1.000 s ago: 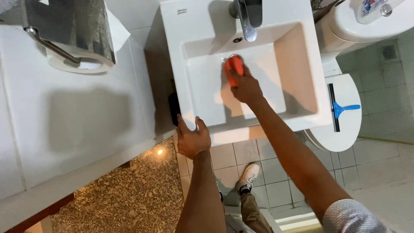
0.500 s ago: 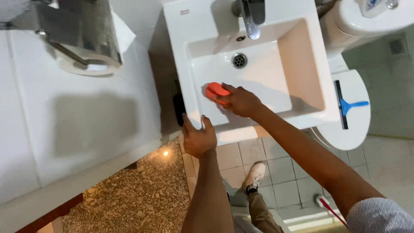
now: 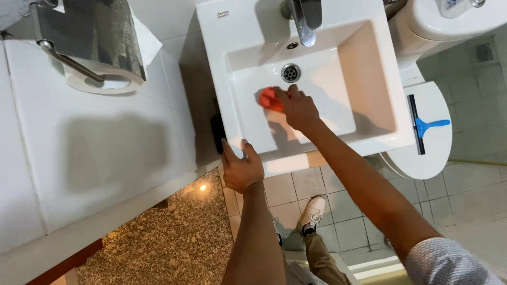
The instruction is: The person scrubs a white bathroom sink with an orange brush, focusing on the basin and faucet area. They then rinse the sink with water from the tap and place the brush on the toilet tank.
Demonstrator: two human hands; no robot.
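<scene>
Right hand [image 3: 297, 108], arm stretched forward over the white washbasin [image 3: 369, 84], fingers clasped on an orange sponge [image 3: 268, 98] pressed to the basin floor just below the drain [image 3: 290, 72]. Left hand [image 3: 241, 168], fingers curled over the basin's near left corner, bracing. Chrome tap [image 3: 305, 18] at the far rim. Toilet-roll holder [image 3: 92, 39] on the tiled wall, left. Blue squeegee [image 3: 422, 126] lying on the closed white toilet lid [image 3: 428, 158], right. One shoe [image 3: 311, 212] on the tiled floor.

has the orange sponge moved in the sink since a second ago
Yes. The orange sponge under the right hand went from right of the drain to left of it, inside the sink.
</scene>
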